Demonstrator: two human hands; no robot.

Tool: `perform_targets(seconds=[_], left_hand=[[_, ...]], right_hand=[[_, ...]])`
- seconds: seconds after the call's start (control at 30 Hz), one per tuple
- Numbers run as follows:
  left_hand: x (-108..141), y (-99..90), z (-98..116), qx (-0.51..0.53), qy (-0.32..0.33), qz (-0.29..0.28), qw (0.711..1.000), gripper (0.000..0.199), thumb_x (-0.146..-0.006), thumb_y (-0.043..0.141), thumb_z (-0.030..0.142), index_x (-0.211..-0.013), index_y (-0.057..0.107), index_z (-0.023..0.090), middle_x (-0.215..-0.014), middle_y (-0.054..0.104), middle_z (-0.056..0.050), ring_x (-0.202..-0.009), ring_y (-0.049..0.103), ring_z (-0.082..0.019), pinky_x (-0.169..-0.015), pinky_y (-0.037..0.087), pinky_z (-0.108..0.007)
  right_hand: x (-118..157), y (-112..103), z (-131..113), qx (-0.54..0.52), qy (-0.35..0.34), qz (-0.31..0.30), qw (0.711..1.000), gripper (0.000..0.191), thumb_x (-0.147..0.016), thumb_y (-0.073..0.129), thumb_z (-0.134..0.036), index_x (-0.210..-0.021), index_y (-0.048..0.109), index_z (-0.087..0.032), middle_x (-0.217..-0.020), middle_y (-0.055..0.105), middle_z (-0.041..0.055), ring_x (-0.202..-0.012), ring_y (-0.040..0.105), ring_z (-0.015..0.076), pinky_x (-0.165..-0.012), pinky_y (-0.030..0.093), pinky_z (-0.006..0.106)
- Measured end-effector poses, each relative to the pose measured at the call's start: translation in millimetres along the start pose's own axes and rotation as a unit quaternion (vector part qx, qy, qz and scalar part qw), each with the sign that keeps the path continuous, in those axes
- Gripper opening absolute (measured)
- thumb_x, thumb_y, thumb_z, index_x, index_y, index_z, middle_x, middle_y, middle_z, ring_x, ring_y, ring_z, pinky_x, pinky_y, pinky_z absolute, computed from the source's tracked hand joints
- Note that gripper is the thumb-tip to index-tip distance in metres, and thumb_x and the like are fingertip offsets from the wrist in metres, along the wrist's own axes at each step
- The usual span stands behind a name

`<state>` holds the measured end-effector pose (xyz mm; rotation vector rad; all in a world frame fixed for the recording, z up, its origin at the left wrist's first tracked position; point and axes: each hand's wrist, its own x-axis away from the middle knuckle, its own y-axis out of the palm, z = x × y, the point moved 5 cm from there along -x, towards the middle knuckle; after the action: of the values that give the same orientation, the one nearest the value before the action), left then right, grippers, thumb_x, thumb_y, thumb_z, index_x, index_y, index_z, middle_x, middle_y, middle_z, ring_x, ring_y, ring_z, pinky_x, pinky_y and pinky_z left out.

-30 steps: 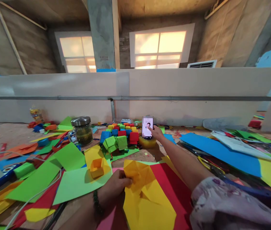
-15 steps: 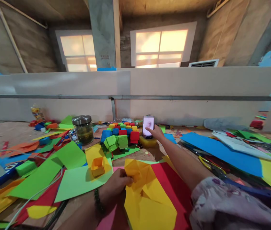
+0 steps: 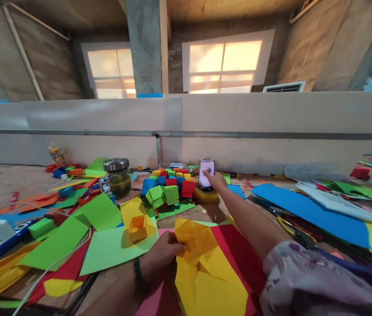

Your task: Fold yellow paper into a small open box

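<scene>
My left hand (image 3: 165, 251), with a dark beaded bracelet at its wrist, pinches the upper left edge of a creased yellow sheet of paper (image 3: 210, 281). Red paper (image 3: 235, 245) lies under that sheet. Farther out, my right hand (image 3: 218, 181) reaches to a phone (image 3: 207, 175) with a lit, partly blurred screen. One digit is stretched out onto the screen; the other fingers are mostly hidden. The phone stands upright at a yellow roll (image 3: 206, 196), perhaps tape. Left of the sheet, a small folded yellow paper box (image 3: 138, 229) sits on pale green paper (image 3: 113, 252).
Several coloured paper cubes (image 3: 171, 193) are grouped behind the sheet. A lidded glass mug (image 3: 116, 177) stands left of them. A blue power strip (image 3: 4, 245) and white cable (image 3: 49, 267) lie at left. Blue paper (image 3: 311, 210) and yellow-handled scissors (image 3: 296, 230) lie right.
The digit of my right hand has slid slightly upward on the phone screen. The whole view has shifted a little. My left hand keeps its pinch on the yellow paper.
</scene>
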<state>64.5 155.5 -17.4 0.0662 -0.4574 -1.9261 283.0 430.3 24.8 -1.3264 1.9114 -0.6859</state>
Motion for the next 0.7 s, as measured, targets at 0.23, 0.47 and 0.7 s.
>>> perform_targets(seconds=[0.23, 0.47, 0.7], left_hand=[[2.0, 1.6, -0.2, 0.001, -0.001, -0.009, 1.0, 0.032, -0.052, 0.062, 0.013, -0.081, 0.074, 0.008, -0.076, 0.072, -0.01, -0.067, 0.065, -0.022, -0.067, 0.048, -0.031], [6.5, 1.5, 1.6, 0.0, -0.004, -0.009, 1.0, 0.029, -0.054, 0.063, 0.014, -0.081, 0.074, 0.009, -0.076, 0.072, -0.01, -0.068, 0.066, -0.022, -0.067, 0.048, -0.031], [8.4, 5.5, 7.9, -0.008, -0.006, -0.002, 1.0, 0.027, -0.053, 0.065, 0.016, -0.077, 0.074, 0.009, -0.075, 0.073, -0.011, -0.066, 0.067, -0.023, -0.065, 0.049, -0.031]], right_hand=[[5.3, 1.6, 3.3, 0.009, -0.01, -0.012, 1.0, 0.034, -0.092, 0.058, -0.035, -0.12, 0.057, -0.016, -0.119, 0.06, 0.0088, -0.101, 0.062, 0.0218, -0.085, 0.053, 0.043], [2.9, 2.7, 9.5, -0.042, -0.064, -0.04, 0.996, 0.034, -0.092, 0.058, -0.034, -0.121, 0.057, -0.016, -0.121, 0.06, 0.009, -0.101, 0.061, 0.0219, -0.084, 0.053, 0.043], [5.4, -1.1, 21.8, -0.124, -0.087, -0.07, 0.986, 0.035, -0.092, 0.059, -0.035, -0.12, 0.058, -0.015, -0.12, 0.06, 0.0072, -0.102, 0.061, 0.0244, -0.084, 0.053, 0.043]])
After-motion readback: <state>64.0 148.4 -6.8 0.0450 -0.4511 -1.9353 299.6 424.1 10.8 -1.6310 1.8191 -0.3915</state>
